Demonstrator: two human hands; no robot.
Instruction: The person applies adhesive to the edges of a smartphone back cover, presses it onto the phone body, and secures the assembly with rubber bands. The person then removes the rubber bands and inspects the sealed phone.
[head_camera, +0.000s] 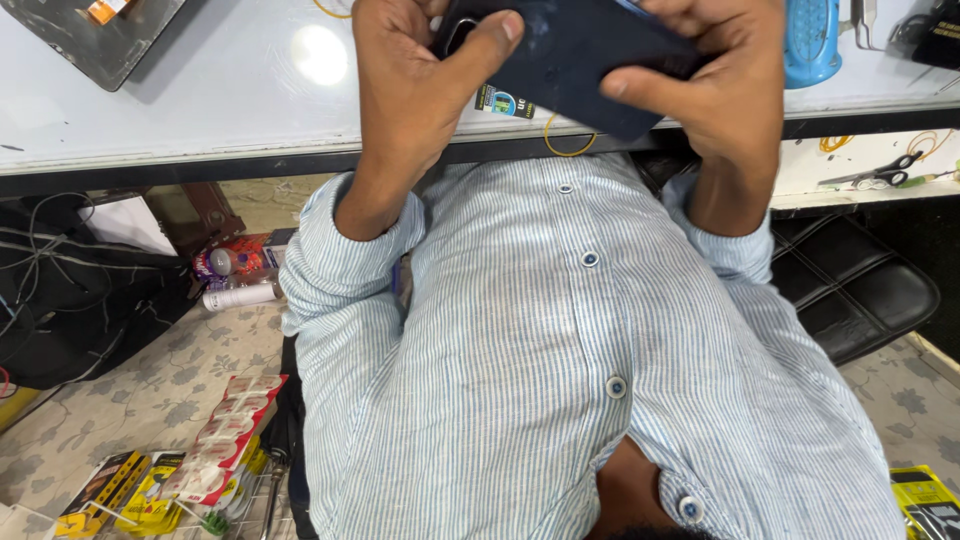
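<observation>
Dark blue phone (575, 60) held back-side up, tilted, just above the near edge of the white workbench (200, 100) and close in front of the chest. Gripped from both ends: left hand (405, 90) wrapped around the left end, thumb pressed flat across the corner by the camera cutout, other fingers curled out of sight beneath; right hand (715, 75) clamped on the right end, thumb laid along the lower edge, remaining fingers folded over the top. Apparently braced this way so that both thumbs can push on the back cover (a judgement from the grip alone, since no seam or gap shows). Small sticker (503, 101) visible on the phone's lower corner. Yellow rubber band (568, 145) lying at the bench edge just below. Striped blue-and-white shirt (560, 380) filling the middle, sleeves rolled up. Farther out: light blue plastic item (812, 40) at the upper right, scissors (880, 172) on a lower shelf, black padded seat (850, 285) to the right, packets (215, 450) and a white spray can (240, 296) on the patterned floor at left.
</observation>
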